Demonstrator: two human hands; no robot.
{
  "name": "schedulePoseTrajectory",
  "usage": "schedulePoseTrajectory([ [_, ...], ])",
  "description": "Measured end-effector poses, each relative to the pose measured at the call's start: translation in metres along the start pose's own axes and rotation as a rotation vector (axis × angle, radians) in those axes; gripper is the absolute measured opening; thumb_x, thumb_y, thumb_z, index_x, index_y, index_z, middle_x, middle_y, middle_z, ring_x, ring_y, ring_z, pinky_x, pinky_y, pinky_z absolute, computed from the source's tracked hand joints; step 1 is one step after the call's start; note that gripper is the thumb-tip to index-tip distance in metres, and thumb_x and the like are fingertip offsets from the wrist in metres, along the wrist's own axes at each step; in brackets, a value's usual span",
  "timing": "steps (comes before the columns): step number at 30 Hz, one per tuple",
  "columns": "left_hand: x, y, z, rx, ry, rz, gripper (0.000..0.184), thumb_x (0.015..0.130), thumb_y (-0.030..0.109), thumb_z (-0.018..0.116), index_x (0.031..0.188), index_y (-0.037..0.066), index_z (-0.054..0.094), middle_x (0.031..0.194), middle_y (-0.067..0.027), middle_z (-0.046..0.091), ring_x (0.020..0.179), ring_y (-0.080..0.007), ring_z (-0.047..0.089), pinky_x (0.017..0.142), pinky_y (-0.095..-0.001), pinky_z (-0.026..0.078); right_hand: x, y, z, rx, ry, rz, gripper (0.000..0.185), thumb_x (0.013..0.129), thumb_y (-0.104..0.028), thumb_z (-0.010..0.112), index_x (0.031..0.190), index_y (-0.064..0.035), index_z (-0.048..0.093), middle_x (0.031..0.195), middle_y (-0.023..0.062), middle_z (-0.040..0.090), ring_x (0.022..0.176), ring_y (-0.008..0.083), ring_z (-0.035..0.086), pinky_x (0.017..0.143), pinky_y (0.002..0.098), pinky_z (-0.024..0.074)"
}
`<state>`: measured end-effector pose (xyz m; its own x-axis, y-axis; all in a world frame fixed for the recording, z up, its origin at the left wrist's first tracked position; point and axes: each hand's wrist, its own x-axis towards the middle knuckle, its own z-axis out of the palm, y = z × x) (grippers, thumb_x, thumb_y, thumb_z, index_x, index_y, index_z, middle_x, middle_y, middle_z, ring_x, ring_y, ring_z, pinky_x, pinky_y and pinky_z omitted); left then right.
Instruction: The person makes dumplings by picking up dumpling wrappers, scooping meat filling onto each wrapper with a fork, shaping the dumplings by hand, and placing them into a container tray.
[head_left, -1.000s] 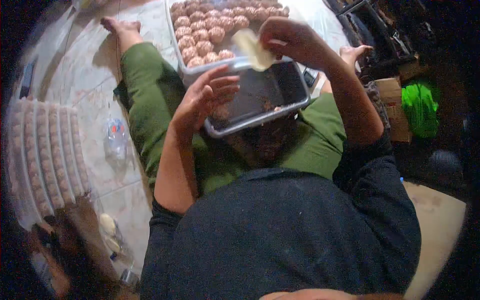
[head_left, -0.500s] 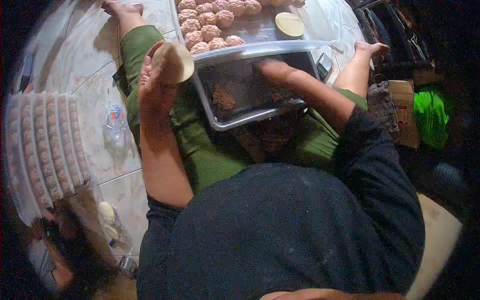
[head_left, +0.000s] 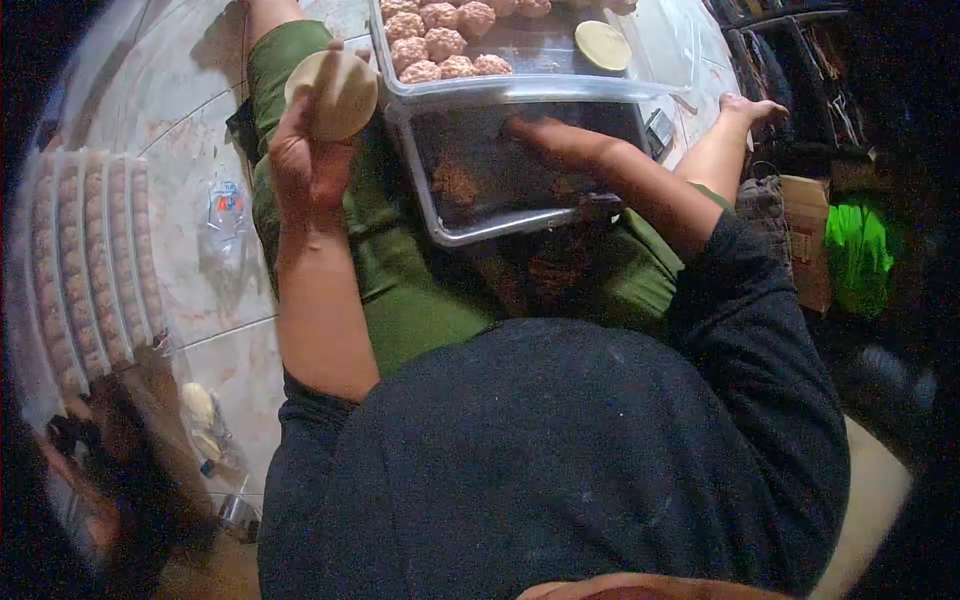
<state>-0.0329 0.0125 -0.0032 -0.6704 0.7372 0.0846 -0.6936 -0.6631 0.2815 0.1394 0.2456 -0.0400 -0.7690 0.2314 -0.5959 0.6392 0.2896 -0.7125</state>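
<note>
My left hand (head_left: 312, 170) is raised left of the tub, its fingers closed on a round, pale dough wrapper (head_left: 348, 95). My right hand (head_left: 540, 135) reaches down into a clear plastic tub (head_left: 427, 218) between my legs; its fingertips are lost in shadow and blur. Inside the tub lies a brownish clump of filling (head_left: 456, 184). Beyond it, a clear tray (head_left: 530, 90) holds rows of pinkish, bumpy balls (head_left: 443, 42). Another pale round of dough (head_left: 603, 46) rests at that tray's right side.
Stacked clear trays of balls (head_left: 95, 260) stand on the tiled floor at far left. Nearby are a plastic bag (head_left: 226, 215) and a packet of pale rounds (head_left: 200, 405). A phone-like device (head_left: 658, 132), cardboard box (head_left: 806, 235) and bright green bag (head_left: 860, 250) sit right.
The left hand has turned and shifted slightly up, with the dough wrapper still in its grasp. My right hand stays in the tub. The whole view has shifted a little.
</note>
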Motion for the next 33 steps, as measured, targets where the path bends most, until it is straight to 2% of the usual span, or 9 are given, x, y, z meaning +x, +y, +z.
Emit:
schedulePoseTrajectory([
  [3, 0.001, -0.005, -0.005, -0.217, -0.198, -0.048, 0.046, 0.090, 0.019, 0.038, 0.125, -0.009, 0.030, 0.124, -0.0256, 0.040, 0.116, -0.0364, 0.041, 0.099, -0.0479, 0.035, 0.008, 0.018, -0.018, -0.692, -0.162, -0.306, 0.025, 0.078, -0.019, 0.054, 0.100, -0.0098, 0.061, 0.089, 0.0180, 0.061, 0.082, 0.0335, 0.059, 0.071, 0.0382, 0.0465],
  [6, 0.001, -0.008, -0.005, -0.262, -0.331, -0.105, 0.046, 0.090, 0.020, 0.039, 0.125, -0.009, 0.031, 0.125, -0.0252, 0.040, 0.117, -0.0351, 0.041, 0.099, -0.0484, 0.034, 0.010, 0.019, -0.012, -1.064, -0.008, -0.400, 0.020, 0.076, -0.018, 0.055, 0.093, -0.0119, 0.063, 0.082, 0.0172, 0.062, 0.077, 0.0339, 0.060, 0.067, 0.0404, 0.0469],
  [21, -0.009, -0.018, 0.020, 0.287, 0.353, -0.072, 0.041, 0.088, 0.019, 0.044, 0.122, -0.004, 0.039, 0.119, -0.0199, 0.049, 0.111, -0.0299, 0.048, 0.097, -0.0415, 0.038, -0.008, -0.013, 0.034, -0.887, -0.037, -0.377, 0.017, 0.079, -0.018, 0.056, 0.082, -0.0025, 0.062, 0.079, 0.0186, 0.061, 0.074, 0.0310, 0.061, 0.063, 0.0384, 0.0472],
  [25, -0.016, -0.029, 0.023, 0.099, -0.182, -0.084, 0.042, 0.090, 0.023, 0.039, 0.122, -0.004, 0.039, 0.119, -0.0208, 0.049, 0.112, -0.0308, 0.048, 0.097, -0.0409, 0.037, -0.030, -0.005, 0.027, -0.098, -0.132, 0.010, 0.018, 0.080, -0.016, 0.061, 0.087, 0.0003, 0.062, 0.078, 0.0104, 0.064, 0.071, 0.0156, 0.060, 0.062, 0.0291, 0.0470],
  [26, -0.019, -0.031, 0.025, 0.056, -0.265, -0.085, 0.042, 0.090, 0.024, 0.039, 0.122, -0.004, 0.039, 0.119, -0.0209, 0.049, 0.112, -0.0309, 0.048, 0.097, -0.0409, 0.037, -0.041, -0.007, 0.025, -0.085, -0.120, -0.125, 0.018, 0.080, -0.014, 0.062, 0.088, 0.0012, 0.062, 0.078, 0.0082, 0.064, 0.071, 0.0132, 0.058, 0.062, 0.0277, 0.0465],
  [28, -0.024, -0.036, 0.033, 0.108, -0.173, -0.111, 0.042, 0.091, 0.024, 0.038, 0.122, -0.004, 0.039, 0.119, -0.0209, 0.049, 0.112, -0.0307, 0.048, 0.098, -0.0405, 0.036, -0.063, -0.014, 0.018, -0.056, -0.087, -0.402, 0.018, 0.080, -0.012, 0.063, 0.090, 0.0028, 0.062, 0.078, 0.0037, 0.063, 0.072, 0.0084, 0.054, 0.062, 0.0248, 0.0456],
  [30, -0.029, -0.047, 0.044, 0.297, 0.179, -0.148, 0.042, 0.091, 0.023, 0.038, 0.122, -0.004, 0.039, 0.118, -0.0207, 0.049, 0.111, -0.0301, 0.048, 0.098, -0.0398, 0.036, -0.078, -0.016, 0.009, 0.035, -0.029, -0.403, 0.017, 0.080, -0.011, 0.062, 0.088, 0.0040, 0.062, 0.077, 0.0034, 0.063, 0.070, 0.0083, 0.055, 0.061, 0.0238, 0.0454],
  [31, -0.031, -0.052, 0.041, 0.189, 0.018, -0.138, 0.039, 0.092, 0.022, 0.033, 0.121, -0.004, 0.040, 0.118, -0.0205, 0.050, 0.110, -0.0294, 0.049, 0.097, -0.0390, 0.037, -0.085, -0.017, 0.004, 0.082, 0.000, -0.403, 0.016, 0.080, -0.010, 0.061, 0.088, 0.0046, 0.061, 0.077, 0.0032, 0.062, 0.069, 0.0083, 0.055, 0.061, 0.0232, 0.0453],
  [33, -0.036, -0.068, 0.044, 0.264, 0.192, -0.141, 0.038, 0.093, 0.021, 0.030, 0.120, -0.004, 0.041, 0.117, -0.0199, 0.050, 0.110, -0.0286, 0.049, 0.097, -0.0388, 0.037, -0.103, -0.022, -0.009, 0.130, 0.040, -0.373, 0.015, 0.081, -0.009, 0.060, 0.088, 0.0039, 0.062, 0.076, 0.0027, 0.062, 0.069, 0.0068, 0.055, 0.061, 0.0215, 0.0447],
])
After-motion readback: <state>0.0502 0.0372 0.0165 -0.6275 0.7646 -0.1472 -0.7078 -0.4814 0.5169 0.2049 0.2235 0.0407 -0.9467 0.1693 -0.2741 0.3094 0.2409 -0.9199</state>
